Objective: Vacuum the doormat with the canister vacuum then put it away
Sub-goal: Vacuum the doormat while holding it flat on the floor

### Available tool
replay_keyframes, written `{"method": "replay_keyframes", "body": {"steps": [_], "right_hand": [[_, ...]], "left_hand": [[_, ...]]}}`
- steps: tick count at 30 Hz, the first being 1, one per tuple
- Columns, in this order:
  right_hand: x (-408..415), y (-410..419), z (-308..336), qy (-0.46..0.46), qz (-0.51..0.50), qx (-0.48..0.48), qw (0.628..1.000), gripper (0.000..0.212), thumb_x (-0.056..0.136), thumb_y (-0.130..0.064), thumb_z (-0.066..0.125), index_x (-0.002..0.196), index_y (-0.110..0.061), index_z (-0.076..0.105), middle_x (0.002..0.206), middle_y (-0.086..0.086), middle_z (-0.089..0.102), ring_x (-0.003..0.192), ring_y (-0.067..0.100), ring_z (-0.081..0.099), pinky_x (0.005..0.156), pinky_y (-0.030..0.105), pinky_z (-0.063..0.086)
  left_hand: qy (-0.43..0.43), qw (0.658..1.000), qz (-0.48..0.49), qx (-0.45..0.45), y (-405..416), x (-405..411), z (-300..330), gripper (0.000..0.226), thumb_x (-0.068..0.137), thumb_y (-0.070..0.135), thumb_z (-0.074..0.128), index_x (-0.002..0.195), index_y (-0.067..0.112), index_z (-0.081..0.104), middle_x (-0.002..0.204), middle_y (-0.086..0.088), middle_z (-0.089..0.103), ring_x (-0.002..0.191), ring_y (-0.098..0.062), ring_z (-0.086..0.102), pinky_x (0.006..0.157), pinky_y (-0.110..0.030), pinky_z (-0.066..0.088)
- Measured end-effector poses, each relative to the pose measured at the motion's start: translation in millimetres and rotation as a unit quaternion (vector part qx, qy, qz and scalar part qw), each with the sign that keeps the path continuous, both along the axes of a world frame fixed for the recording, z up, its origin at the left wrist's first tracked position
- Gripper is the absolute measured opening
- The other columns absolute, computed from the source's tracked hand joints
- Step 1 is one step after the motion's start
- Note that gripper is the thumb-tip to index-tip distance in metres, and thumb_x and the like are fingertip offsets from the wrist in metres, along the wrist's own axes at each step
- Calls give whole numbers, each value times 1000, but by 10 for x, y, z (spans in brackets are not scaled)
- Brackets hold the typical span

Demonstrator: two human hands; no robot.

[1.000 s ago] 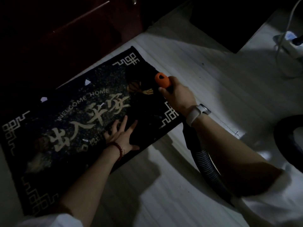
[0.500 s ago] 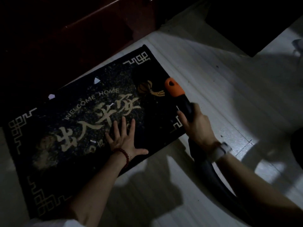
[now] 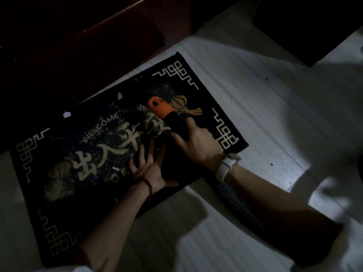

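Since the earlier frames the orange nozzle (image 3: 159, 107) had travelled from the doormat's right edge inward, over the printed lettering, and the right hand (image 3: 197, 141) had come with it onto the mat. That hand's fingers were curled round the black wand (image 3: 177, 123) just behind the orange tip, thumb on the far side. The left hand (image 3: 150, 167) lay flat with its fingers spread and straight, holding nothing, pressing the doormat (image 3: 59, 154) down near its front edge, just beside the wand hand. From the right wrist, which wore a white watch (image 3: 226, 165), one ribbed hose (image 3: 237, 201) ran back off the front right corner of the mat and across the pale floor (image 3: 265, 99); the canister itself was not in view. The wand's long axis pointed from the front right toward the far left, so the nozzle sat ahead of the right fingers and the unswept stretch of mat lay beyond it, to the left; the left hand was nearer that stretch, though it served only as an anchor. Counted: one mat, one nozzle, one hose, two hands, and three small pale scraps on the mat, of which one (image 3: 66, 114) lay near the far edge. A dark wooden door (image 3: 88, 46) bordered the mat's far side. Vacuuming looked well short of finished.
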State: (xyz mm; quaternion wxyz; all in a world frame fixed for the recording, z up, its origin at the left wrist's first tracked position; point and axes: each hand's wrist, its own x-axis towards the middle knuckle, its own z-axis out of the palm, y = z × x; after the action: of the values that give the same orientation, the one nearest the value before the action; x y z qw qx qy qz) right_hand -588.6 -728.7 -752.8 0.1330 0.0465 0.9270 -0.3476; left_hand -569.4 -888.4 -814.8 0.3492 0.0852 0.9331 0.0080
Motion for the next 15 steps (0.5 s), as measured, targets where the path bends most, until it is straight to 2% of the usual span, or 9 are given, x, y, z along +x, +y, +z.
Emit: {"method": "replay_keyframes", "body": {"steps": [3, 6, 10, 15], "right_hand": [[-175, 363, 41, -4, -92, -19, 996, 45, 91, -42, 50, 122, -11, 41, 108, 19, 63, 96, 36, 61, 74, 35, 47], [-382, 706, 105, 9, -192, -18, 981, 43, 92, -40, 50, 117, -6, 45, 111, 20, 61, 101, 37, 57, 72, 32, 38], [-389, 287, 74, 18, -138, -3, 990, 42, 91, -37, 50, 118, -7, 39, 107, 22, 62, 92, 40, 60, 68, 36, 42], [-215, -213, 72, 15, 23, 24, 999, 42, 91, -40, 48, 120, -12, 37, 103, 18, 62, 87, 38, 61, 66, 38, 46]], "left_hand": [[3, 1000, 3, 18, -34, 3, -10, 123, 60, 71, 66, 143, 38, -18, 151, 4, -32, 140, -26, -26, 112, -57, 0], [12, 1000, 2, 29, -48, 19, -22, 121, 59, 75, 63, 143, 40, -16, 152, 4, -29, 142, -26, -23, 112, -58, 2], [17, 1000, -4, 13, -42, 28, -12, 121, 58, 77, 60, 144, 39, -15, 154, 3, -25, 143, -27, -20, 112, -57, 5], [-19, 998, -53, 2, -144, -86, 82, 119, 65, 66, 66, 144, 36, -17, 154, 2, -26, 142, -30, -20, 111, -55, 8]]}}
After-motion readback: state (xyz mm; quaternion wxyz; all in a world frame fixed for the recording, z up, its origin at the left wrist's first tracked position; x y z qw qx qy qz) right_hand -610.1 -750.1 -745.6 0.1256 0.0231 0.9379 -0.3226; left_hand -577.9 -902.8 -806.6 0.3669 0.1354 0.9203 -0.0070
